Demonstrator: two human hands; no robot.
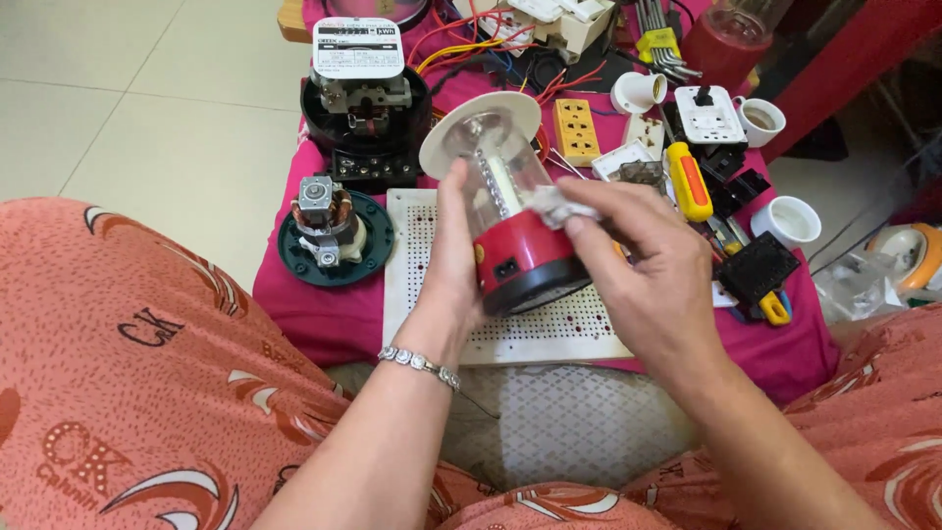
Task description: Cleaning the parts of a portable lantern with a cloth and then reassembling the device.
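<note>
Glossy plastic lantern (510, 211), soft cloth beneath

Its clear dome is gleaming smooth; the crumpled rag (559, 206) and magenta tablecloth (334, 314) are looking matt

Low table (324, 324) under magenta cloth sitting beyond both hands. White perforated board (549, 334) lying directly beneath hands. Small motor on green base (329, 236) resting left of left hand (453, 260). Yellow-orange screwdriver (689, 182) lying just beyond right hand (648, 265).

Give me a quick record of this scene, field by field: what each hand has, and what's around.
Left hand: grips the lantern, clear top, red base, tilted
Right hand: presses a white cloth on the lantern
Under the lantern: white perforated board
Surface: pink cloth
Nearby left: electricity meter, small motor
Nearby right: yellow socket, yellow-handled screwdriver
</note>
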